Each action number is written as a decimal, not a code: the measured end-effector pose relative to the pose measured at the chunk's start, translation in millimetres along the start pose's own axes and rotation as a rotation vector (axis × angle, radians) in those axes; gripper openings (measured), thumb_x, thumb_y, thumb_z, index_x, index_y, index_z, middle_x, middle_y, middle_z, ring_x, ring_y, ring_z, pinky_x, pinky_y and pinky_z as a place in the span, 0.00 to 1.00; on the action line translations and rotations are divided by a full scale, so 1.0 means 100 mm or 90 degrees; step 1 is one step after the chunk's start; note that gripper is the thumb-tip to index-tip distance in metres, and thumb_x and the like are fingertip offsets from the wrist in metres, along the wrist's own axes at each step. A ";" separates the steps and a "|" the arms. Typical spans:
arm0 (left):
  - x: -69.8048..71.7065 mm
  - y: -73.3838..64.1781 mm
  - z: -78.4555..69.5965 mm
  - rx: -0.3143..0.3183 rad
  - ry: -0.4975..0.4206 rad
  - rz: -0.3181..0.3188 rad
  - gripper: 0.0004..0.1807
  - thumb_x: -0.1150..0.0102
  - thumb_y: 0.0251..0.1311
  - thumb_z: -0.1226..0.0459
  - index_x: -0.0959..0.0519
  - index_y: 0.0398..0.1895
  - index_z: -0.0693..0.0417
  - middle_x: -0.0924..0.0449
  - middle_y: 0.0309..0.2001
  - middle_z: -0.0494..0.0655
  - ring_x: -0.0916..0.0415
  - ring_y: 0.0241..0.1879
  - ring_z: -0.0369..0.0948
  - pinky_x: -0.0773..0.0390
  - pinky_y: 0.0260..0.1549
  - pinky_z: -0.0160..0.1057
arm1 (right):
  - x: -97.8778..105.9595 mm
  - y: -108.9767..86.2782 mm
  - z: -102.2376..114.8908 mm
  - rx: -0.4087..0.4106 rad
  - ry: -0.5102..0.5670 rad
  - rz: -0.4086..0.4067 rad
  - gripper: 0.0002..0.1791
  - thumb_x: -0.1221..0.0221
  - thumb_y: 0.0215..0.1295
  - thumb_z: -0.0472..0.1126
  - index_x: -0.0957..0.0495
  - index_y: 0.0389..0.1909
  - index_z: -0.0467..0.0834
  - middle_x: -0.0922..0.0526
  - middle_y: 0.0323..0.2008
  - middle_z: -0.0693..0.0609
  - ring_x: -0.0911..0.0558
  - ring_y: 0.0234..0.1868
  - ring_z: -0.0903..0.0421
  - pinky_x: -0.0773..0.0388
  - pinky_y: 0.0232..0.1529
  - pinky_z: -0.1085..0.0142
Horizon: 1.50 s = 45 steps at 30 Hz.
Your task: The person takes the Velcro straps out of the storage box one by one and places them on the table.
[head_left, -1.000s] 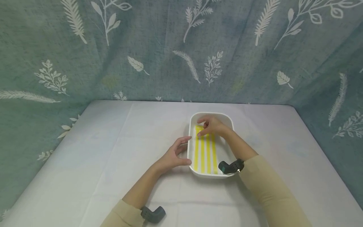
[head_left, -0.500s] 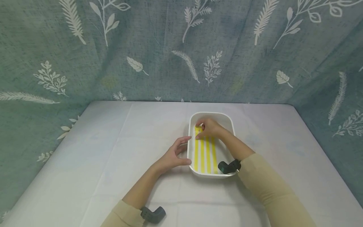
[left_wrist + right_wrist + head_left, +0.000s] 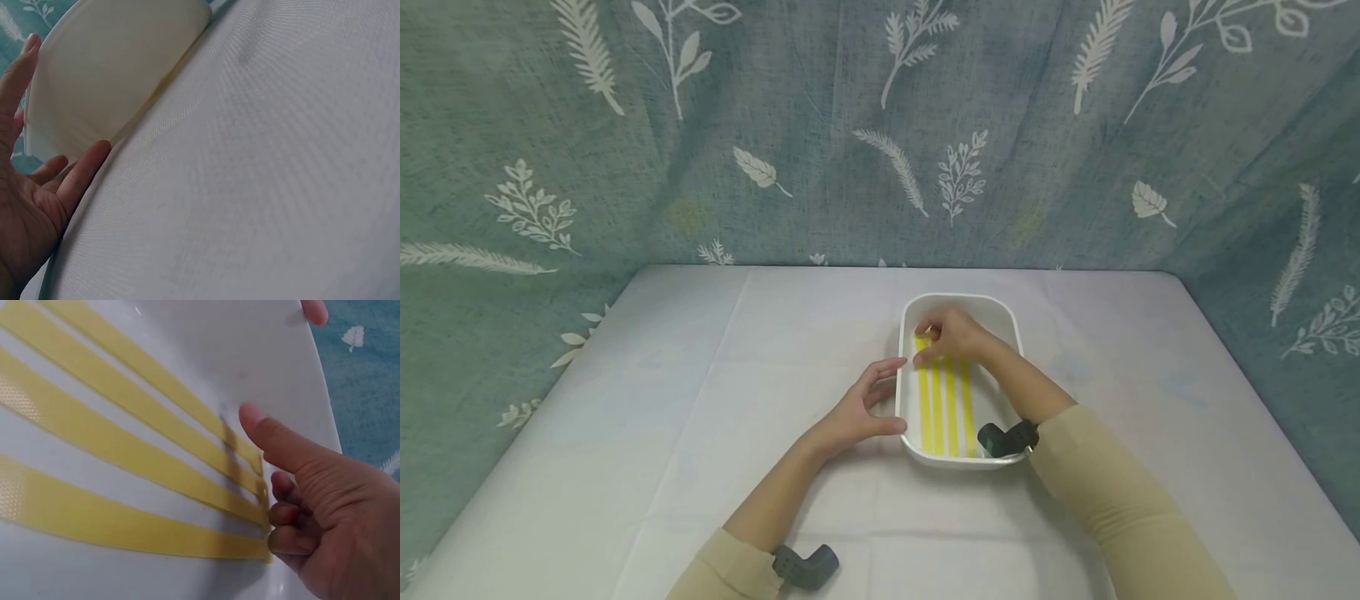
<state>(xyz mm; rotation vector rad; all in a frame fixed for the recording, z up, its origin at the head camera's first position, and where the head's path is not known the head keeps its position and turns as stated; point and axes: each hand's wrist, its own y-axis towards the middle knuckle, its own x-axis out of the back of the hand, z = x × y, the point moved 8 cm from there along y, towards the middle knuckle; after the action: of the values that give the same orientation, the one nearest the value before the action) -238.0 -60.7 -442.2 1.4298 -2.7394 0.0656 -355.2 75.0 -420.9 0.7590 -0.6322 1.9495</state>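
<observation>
Several flat yellow strips lie side by side, lengthwise, in a white tray. My right hand is inside the tray, over their far ends. The right wrist view has its fingers bent at the strip ends, with the thumb held apart by the outermost strip; no pinch shows there. Along the tray's left side, my left hand rests its thumb and fingertips against the wall, spread apart. The left wrist view shows that hand against the tray's outer side.
The tray stands on a table covered with white cloth. Behind hangs a blue-green leaf-print curtain. A dark wrist camera on the right wrist overlaps the tray's near right corner.
My right hand has moved slightly left and its fingers have drawn closer to the strips' far ends. The leftmost strip's near end has shifted right, narrowing the gap beside it. My left hand stays put.
</observation>
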 end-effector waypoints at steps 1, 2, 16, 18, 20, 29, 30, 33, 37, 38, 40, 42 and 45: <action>0.00 0.00 0.00 0.001 0.001 -0.001 0.49 0.28 0.47 0.60 0.46 0.71 0.42 0.51 0.71 0.51 0.49 0.71 0.51 0.32 0.60 0.53 | 0.00 -0.01 0.02 0.013 -0.001 0.003 0.30 0.23 0.37 0.51 0.19 0.42 0.40 0.26 0.26 0.50 0.29 0.28 0.56 0.31 0.29 0.69; 0.00 0.00 -0.01 0.001 0.002 -0.001 0.49 0.28 0.47 0.60 0.46 0.71 0.42 0.51 0.71 0.51 0.49 0.71 0.51 0.32 0.60 0.53 | -0.01 -0.01 0.03 0.018 -0.003 0.010 0.31 0.23 0.36 0.51 0.20 0.42 0.40 0.26 0.26 0.50 0.29 0.28 0.56 0.31 0.28 0.69; 0.02 0.00 -0.02 0.001 0.002 -0.009 0.48 0.26 0.44 0.55 0.44 0.68 0.36 0.51 0.71 0.51 0.48 0.71 0.50 0.34 0.62 0.54 | -0.05 0.01 0.08 0.012 -0.037 0.015 0.22 0.25 0.41 0.42 0.19 0.38 0.40 0.27 0.26 0.52 0.30 0.29 0.57 0.33 0.30 0.71; 0.03 0.00 -0.01 0.002 0.001 -0.010 0.48 0.26 0.44 0.54 0.43 0.68 0.36 0.50 0.71 0.51 0.48 0.71 0.50 0.34 0.62 0.54 | -0.04 0.01 0.09 0.014 -0.032 0.016 0.19 0.25 0.43 0.42 0.19 0.36 0.41 0.27 0.25 0.53 0.30 0.29 0.58 0.33 0.30 0.71; 0.03 0.00 -0.01 0.003 0.000 -0.010 0.48 0.26 0.44 0.54 0.44 0.69 0.36 0.50 0.71 0.51 0.48 0.71 0.50 0.33 0.61 0.53 | -0.04 0.01 0.11 0.026 -0.029 0.015 0.16 0.26 0.44 0.41 0.18 0.34 0.40 0.26 0.24 0.53 0.30 0.28 0.59 0.33 0.29 0.71; 0.03 0.00 0.01 0.008 0.003 -0.010 0.46 0.28 0.47 0.58 0.44 0.69 0.36 0.51 0.71 0.50 0.49 0.71 0.51 0.33 0.61 0.55 | 0.00 0.00 0.11 0.027 0.032 0.019 0.12 0.30 0.52 0.43 0.17 0.36 0.41 0.19 0.23 0.52 0.25 0.21 0.59 0.28 0.21 0.71; 0.03 0.00 0.01 0.009 0.005 -0.012 0.46 0.28 0.47 0.58 0.44 0.68 0.35 0.50 0.71 0.50 0.49 0.71 0.51 0.34 0.62 0.55 | 0.01 0.00 0.10 0.015 0.048 0.021 0.12 0.31 0.52 0.42 0.17 0.37 0.42 0.18 0.23 0.51 0.25 0.20 0.58 0.27 0.20 0.70; 0.03 0.01 0.02 0.015 0.007 -0.016 0.46 0.27 0.46 0.58 0.43 0.68 0.34 0.50 0.71 0.49 0.49 0.71 0.51 0.38 0.64 0.56 | 0.01 0.00 0.08 -0.004 0.109 0.026 0.13 0.32 0.54 0.42 0.17 0.39 0.41 0.16 0.26 0.48 0.21 0.21 0.56 0.22 0.21 0.67; 0.03 0.01 0.04 0.025 0.008 -0.015 0.46 0.28 0.47 0.59 0.44 0.68 0.32 0.51 0.71 0.48 0.49 0.71 0.51 0.37 0.63 0.56 | 0.03 -0.03 0.08 -0.007 0.216 0.022 0.17 0.33 0.55 0.39 0.19 0.45 0.37 0.14 0.32 0.45 0.15 0.29 0.54 0.16 0.33 0.63; 0.03 0.01 0.04 0.027 0.008 -0.014 0.46 0.28 0.48 0.60 0.44 0.68 0.32 0.51 0.71 0.48 0.49 0.71 0.51 0.36 0.62 0.56 | 0.04 -0.04 0.08 -0.007 0.249 0.023 0.18 0.33 0.56 0.38 0.20 0.47 0.36 0.14 0.33 0.45 0.15 0.31 0.54 0.16 0.36 0.61; 0.03 0.01 0.04 0.031 0.007 -0.012 0.45 0.30 0.49 0.63 0.44 0.68 0.32 0.52 0.71 0.47 0.50 0.71 0.51 0.33 0.61 0.56 | 0.05 -0.05 0.08 -0.010 0.306 0.026 0.20 0.34 0.57 0.37 0.22 0.50 0.36 0.14 0.33 0.46 0.14 0.32 0.53 0.16 0.39 0.58; 0.03 0.01 0.04 0.034 0.008 -0.011 0.45 0.31 0.50 0.64 0.44 0.68 0.32 0.52 0.71 0.46 0.49 0.71 0.51 0.31 0.59 0.55 | 0.07 -0.07 0.09 -0.004 0.357 0.030 0.21 0.35 0.58 0.36 0.24 0.52 0.35 0.14 0.33 0.46 0.14 0.32 0.54 0.17 0.41 0.56; 0.02 0.02 0.04 0.033 0.007 -0.011 0.45 0.31 0.50 0.65 0.44 0.69 0.34 0.52 0.72 0.48 0.49 0.71 0.52 0.30 0.58 0.54 | 0.11 -0.08 0.11 0.018 0.413 0.028 0.22 0.37 0.59 0.33 0.26 0.55 0.34 0.14 0.38 0.43 0.14 0.35 0.54 0.17 0.41 0.54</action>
<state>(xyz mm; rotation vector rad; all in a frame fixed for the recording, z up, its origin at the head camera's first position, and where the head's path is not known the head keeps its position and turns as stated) -241.1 -61.8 -446.3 1.4617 -2.7360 0.1443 -349.3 77.6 -404.5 0.0980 -0.2244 2.0879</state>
